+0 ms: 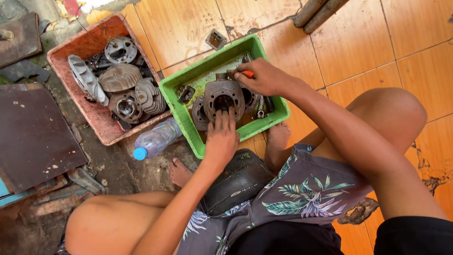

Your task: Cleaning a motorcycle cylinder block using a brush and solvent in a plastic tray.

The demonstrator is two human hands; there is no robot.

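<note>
- Green rectangular plastic tray (175,97), frame centre: keep it flat on the floor.
- Dark grimy metal engine cylinder (223,97) stands inside the tray.
- Left hand (221,139) grasps the cylinder's near edge; brace firmly.
- Right hand (264,78) clenched around orange-handled tool (247,74), at the cylinder's top; apply steady pressure.

One package-type item only: a clear plastic bottle (156,139) with a blue cap, lying on its side on the dirty ground, just beside the front-left edge of the green tray (175,105) and close under the reddish tray (101,127). Cap points toward lower left. Any label on it can't be made out. No signs, no screens visible.
</note>
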